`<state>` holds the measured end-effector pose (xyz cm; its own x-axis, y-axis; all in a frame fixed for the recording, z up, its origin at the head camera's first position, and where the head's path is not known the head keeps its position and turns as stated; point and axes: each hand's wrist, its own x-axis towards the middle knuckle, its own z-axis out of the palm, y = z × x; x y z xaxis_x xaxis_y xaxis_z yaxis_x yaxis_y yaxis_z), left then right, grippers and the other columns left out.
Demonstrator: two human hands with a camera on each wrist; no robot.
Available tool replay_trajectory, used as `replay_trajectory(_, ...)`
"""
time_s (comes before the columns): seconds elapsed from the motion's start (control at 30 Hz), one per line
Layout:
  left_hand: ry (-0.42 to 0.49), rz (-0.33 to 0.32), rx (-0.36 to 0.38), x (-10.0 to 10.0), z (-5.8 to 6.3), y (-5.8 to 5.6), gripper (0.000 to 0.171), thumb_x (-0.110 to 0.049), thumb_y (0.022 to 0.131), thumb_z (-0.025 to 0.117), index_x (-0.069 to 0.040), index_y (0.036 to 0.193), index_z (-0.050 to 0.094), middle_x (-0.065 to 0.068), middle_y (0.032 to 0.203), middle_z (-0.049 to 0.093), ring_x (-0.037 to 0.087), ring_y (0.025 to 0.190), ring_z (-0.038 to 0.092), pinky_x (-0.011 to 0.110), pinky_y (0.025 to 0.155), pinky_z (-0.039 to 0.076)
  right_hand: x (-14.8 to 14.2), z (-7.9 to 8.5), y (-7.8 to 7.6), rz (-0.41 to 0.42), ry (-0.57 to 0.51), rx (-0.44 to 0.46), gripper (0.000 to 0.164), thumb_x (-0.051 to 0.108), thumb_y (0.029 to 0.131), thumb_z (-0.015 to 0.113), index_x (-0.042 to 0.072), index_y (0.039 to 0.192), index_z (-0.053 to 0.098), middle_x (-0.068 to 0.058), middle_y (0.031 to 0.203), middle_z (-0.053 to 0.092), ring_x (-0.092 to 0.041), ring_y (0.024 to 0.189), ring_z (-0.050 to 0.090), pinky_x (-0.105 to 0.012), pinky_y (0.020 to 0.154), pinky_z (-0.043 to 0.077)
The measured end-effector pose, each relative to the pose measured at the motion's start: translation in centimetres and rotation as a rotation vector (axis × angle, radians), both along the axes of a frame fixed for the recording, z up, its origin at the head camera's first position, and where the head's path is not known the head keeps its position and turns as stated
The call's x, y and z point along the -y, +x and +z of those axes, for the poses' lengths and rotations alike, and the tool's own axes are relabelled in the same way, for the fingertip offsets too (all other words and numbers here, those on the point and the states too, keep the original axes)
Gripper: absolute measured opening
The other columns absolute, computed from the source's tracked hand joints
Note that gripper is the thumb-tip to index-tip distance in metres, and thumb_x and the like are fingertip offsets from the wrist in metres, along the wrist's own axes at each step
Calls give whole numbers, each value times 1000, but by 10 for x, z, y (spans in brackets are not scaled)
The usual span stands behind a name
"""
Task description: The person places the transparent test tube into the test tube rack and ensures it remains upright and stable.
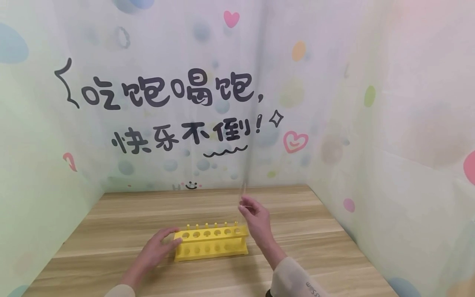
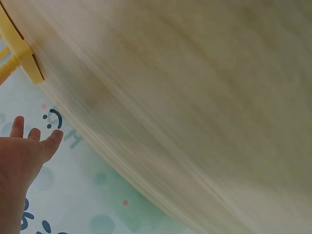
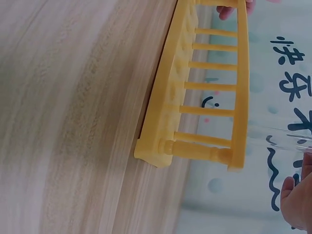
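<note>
A yellow test tube rack (image 1: 210,236) stands upright on the wooden table, its row of round holes running left to right. My left hand (image 1: 157,247) holds the rack's left end, thumb toward the front and fingers behind; in the left wrist view several fingers of that hand (image 2: 24,161) extend loosely. Above the rack's right end, my right hand (image 1: 257,218) pinches a clear test tube (image 1: 241,212) between thumb and fingertips, with the tube upright over the rightmost hole. The tube (image 3: 278,137) is barely visible against the backdrop in the right wrist view.
The wood-grain table (image 1: 304,247) spreads around the rack. A pale printed backdrop (image 1: 167,173) with dark lettering rises behind it, and similar sheets close in the left and right sides (image 1: 408,185).
</note>
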<state>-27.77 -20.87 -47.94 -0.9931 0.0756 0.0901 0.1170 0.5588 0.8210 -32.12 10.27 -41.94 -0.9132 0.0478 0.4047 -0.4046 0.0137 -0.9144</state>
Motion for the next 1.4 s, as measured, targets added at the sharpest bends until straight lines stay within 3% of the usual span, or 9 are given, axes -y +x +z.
replay_trajectory(0.37,4,-7,-13,1,1,1,57,-43,95,64,-10,140,54,22,149,43,49,139,31,69,108,26,0,-5,5,29,63,41,31,6,92,69,0,123,64,-22,115,65,-23,101,64,-21,86,52)
replay_trajectory(0.6,17,-9,-24,3,-2,0,57,-44,95,65,-10,140,54,22,149,44,49,139,31,68,109,25,3,14,28,9,136,44,27,0,92,66,-4,118,64,-20,110,67,-29,100,65,-24,86,54)
replay_trajectory(0.73,23,-12,-28,3,-1,0,57,-44,95,65,-10,140,54,22,149,43,49,139,31,68,109,25,3,14,34,-3,175,45,27,0,91,66,-4,118,63,-18,108,68,-29,100,66,-25,86,54)
replay_trajectory(0.87,23,-12,-28,2,-1,0,58,-44,94,65,-10,140,54,22,149,43,49,139,31,69,109,25,2,3,29,-3,180,59,28,-1,91,67,-4,118,63,-16,107,68,-29,100,65,-27,86,55)
replay_trajectory(1.1,33,-16,-26,2,-2,0,59,-45,94,65,-10,140,53,22,149,42,49,139,31,69,109,25,-1,-33,11,-17,202,60,28,9,91,70,3,118,65,-12,107,68,-21,98,65,-26,86,54)
replay_trajectory(1.4,39,-19,-14,1,0,1,58,-44,95,65,-9,141,53,22,150,42,49,140,30,69,108,27,-3,-45,11,-28,227,53,24,10,91,71,6,114,66,-6,104,68,-21,98,65,-29,85,55)
